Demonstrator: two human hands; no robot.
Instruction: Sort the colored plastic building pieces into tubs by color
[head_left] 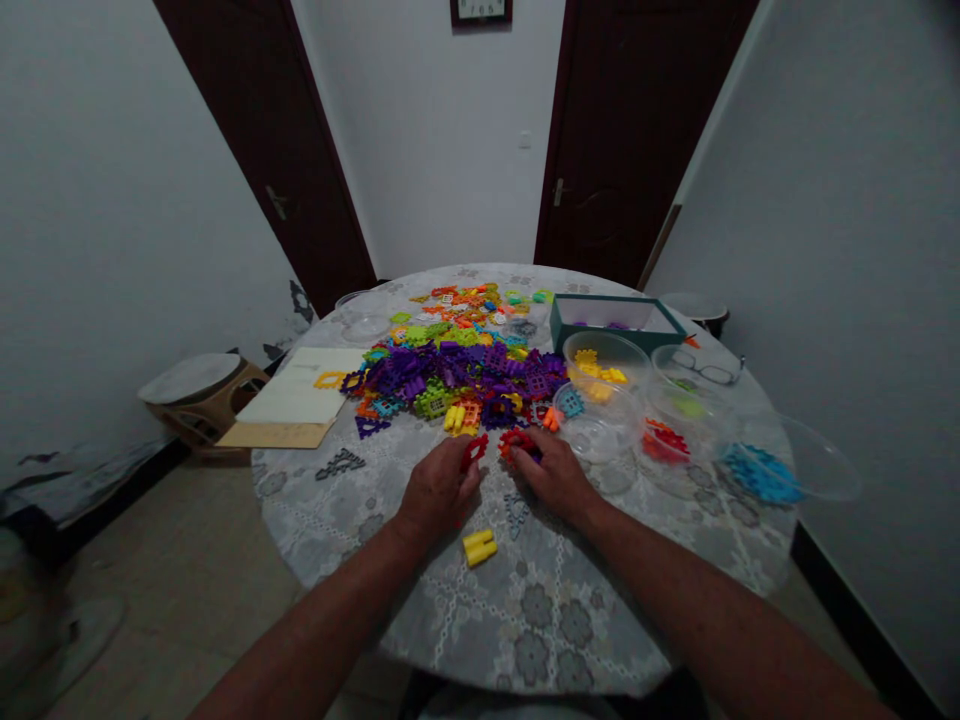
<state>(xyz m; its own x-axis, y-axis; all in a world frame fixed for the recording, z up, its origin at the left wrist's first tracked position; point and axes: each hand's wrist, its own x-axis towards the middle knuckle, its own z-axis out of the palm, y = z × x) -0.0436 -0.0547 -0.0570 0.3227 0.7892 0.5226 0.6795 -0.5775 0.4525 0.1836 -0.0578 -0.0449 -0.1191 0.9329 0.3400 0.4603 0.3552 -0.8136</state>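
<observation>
Near the front of the pile, my left hand (441, 487) is closed on a red plastic building piece (474, 453) with notched edges. My right hand (553, 470) grips another red building piece (514, 440), a short gap away from the first. Some orange shows by its fingers, but I cannot make out its shape. Between my forearms lies a yellow piece (480, 547) made of joined tubes. A grey triangular piece (516, 512) rests beside my right hand. Purple building pieces (450, 370) are heaped just beyond both hands, mixed with green, orange and blue ones.
Clear plastic bowls to the right hold yellow pieces (600, 375), red pieces (664, 440) and blue pieces (761, 473). A green box (559, 330) stands behind them, near eyeglasses (709, 370). Left are an open cardboard folder (292, 385) and a grey piece (341, 463). A patterned cloth (555, 620) covers the round table.
</observation>
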